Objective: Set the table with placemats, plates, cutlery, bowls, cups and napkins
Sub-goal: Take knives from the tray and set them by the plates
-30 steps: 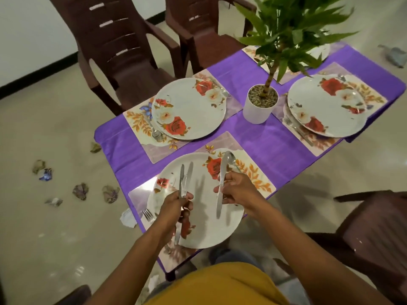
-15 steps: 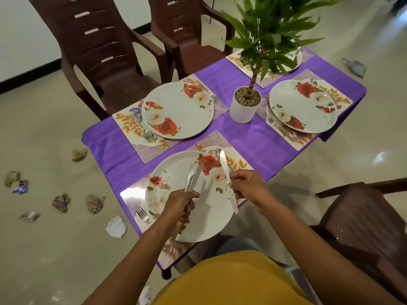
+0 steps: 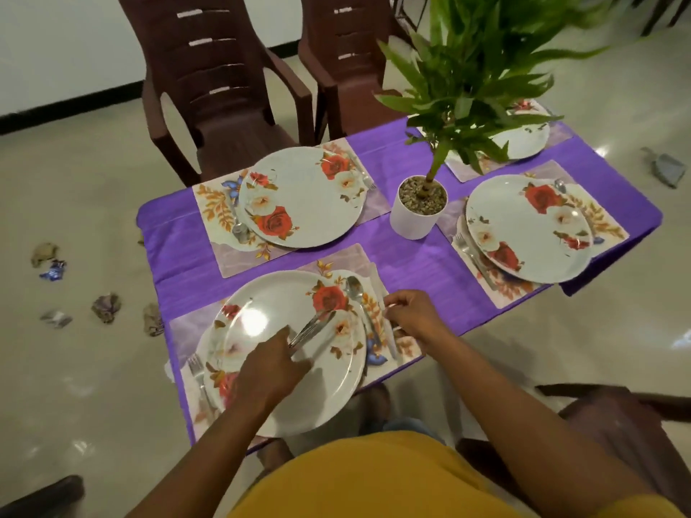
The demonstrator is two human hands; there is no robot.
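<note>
The near floral plate (image 3: pixel 261 323) sits on its placemat (image 3: pixel 187 327) on the purple tablecloth (image 3: pixel 411 267). My left hand (image 3: pixel 273 372) hovers over this plate and grips a bundle of cutlery (image 3: pixel 312 327) that points up and to the right. A spoon (image 3: pixel 355 289) lies on the placemat just right of the plate. My right hand (image 3: pixel 415 315) is low at the placemat's right edge, its fingertips pinching a knife (image 3: pixel 390 342) that lies beside the spoon. A fork (image 3: pixel 194 368) lies left of the plate.
Three more set plates stand at the far left (image 3: pixel 306 196), right (image 3: pixel 527 226) and far right (image 3: pixel 523 143). A potted plant (image 3: pixel 418 211) stands mid-table. Brown chairs (image 3: pixel 224 87) stand behind and one (image 3: pixel 617 416) at my right. Crumpled scraps (image 3: pixel 106 306) litter the floor.
My right hand carried the spoon and knife off the plate to its right side; the spoon now lies on the placemat. My left hand tilted its cutlery toward the right.
</note>
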